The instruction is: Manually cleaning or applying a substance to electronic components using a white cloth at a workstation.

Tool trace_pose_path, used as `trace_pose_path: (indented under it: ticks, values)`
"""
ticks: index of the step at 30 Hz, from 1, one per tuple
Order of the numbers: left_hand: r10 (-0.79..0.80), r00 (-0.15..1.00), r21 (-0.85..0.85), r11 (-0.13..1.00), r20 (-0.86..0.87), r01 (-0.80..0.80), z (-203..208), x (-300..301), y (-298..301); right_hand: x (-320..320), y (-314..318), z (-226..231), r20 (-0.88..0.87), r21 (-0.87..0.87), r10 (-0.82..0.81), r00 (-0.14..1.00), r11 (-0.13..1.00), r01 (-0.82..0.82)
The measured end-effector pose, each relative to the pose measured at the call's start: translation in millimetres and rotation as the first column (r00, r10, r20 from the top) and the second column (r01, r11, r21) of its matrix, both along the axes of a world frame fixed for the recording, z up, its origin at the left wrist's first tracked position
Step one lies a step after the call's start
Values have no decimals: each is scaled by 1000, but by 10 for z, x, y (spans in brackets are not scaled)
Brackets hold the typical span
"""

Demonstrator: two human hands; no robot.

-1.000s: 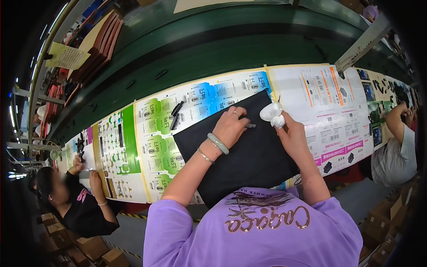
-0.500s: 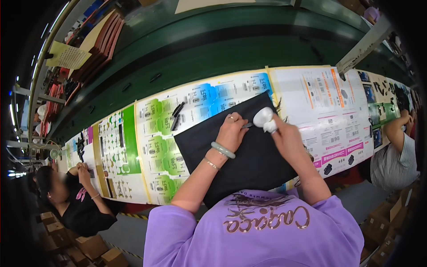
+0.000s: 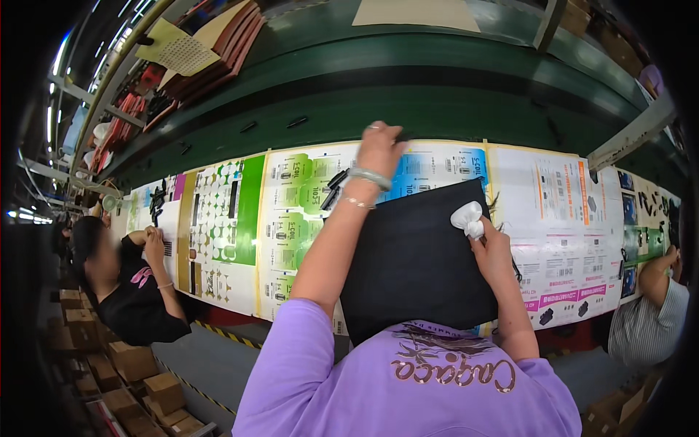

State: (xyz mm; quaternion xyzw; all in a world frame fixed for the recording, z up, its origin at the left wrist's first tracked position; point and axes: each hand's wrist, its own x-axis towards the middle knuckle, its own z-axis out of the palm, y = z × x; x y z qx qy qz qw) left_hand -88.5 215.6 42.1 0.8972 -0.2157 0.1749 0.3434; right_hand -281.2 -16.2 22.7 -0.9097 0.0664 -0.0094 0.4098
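Note:
My left hand reaches over the far edge of the worktable, by the green belt. Its fingers are closed on a small black piece, which is slightly blurred, so its kind does not show. My right hand pinches a bunched white cloth above the right side of a black cloth. This cloth lies across the table in front of me, its near edge against my body. Several slim black parts lie together on the printed sheets, left of the black cloth.
Beyond the table runs a green conveyor belt with a few black parts on it. A metal post rises at the right. One person works at my left, another at my right. Stacked folders stand far left.
My left hand has left the white cloth and moved away from me to the belt's edge with the small piece. My right hand, still holding the white cloth, has lowered slightly. The view has shifted.

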Motion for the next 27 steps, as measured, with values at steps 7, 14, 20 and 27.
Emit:
trace_pose_path:
  ticks: [7,14,20,27]
  values:
    - [258,912,372,919,-318,-131,-255,-329,1185,8,59,45,21,-64,-46,999,997,47]
    - [-41,981,25,999,-192,47,-117,-514,411,7,-2,60,8,51,-53,999,997,53]
    - [-375,915,-58,927,-145,371,-377,-1116,-314,-62,5,225,-5,94,-63,998,994,63]
    - [-356,932,-105,932,-66,348,-440,-1184,-332,-25,57,295,-10,-22,11,1000,1000,-11]
